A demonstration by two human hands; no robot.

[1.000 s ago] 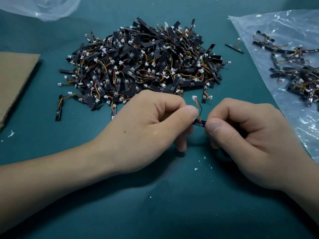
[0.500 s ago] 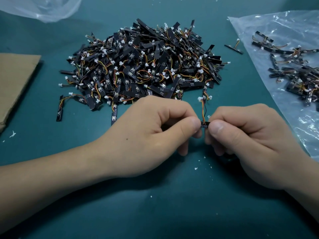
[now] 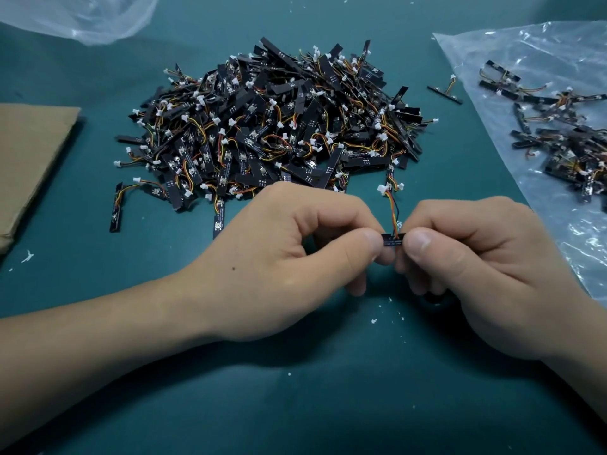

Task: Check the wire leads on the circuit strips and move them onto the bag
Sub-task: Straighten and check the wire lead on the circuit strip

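Teal table cover (image 3: 295,389) under everything. Versus a second ago: the thumbs sit closer together, so less of the held circuit strip (image 3: 392,240) shows between them. The wire lead (image 3: 392,211), kinked leftward then, now rises nearly straight, and the white connector (image 3: 382,189) has shifted slightly right. Wrists have hardly moved.

Around: big pile of strips (image 3: 269,126) beyond the hands. A lone strip (image 3: 445,93) lies between the pile and the clear bag (image 3: 558,60) at right. A small batch of strips (image 3: 565,136) lies on the bag. Cardboard sheet (image 3: 29,159) at left edge, second plastic bag (image 3: 82,18) top left, white flecks (image 3: 373,321) near the hands. Thumbs and curled fingers hide most of the held strip, both ends included.

Left hand (image 3: 289,257) pinches the strip's left part between thumb and forefinger. Right hand (image 3: 476,274) pinches the right part the same way. The other fingers are curled under. The strip is off the table, in front of the pile and left of the bag, not on it. The lead sticks up from the gap between the thumbs.
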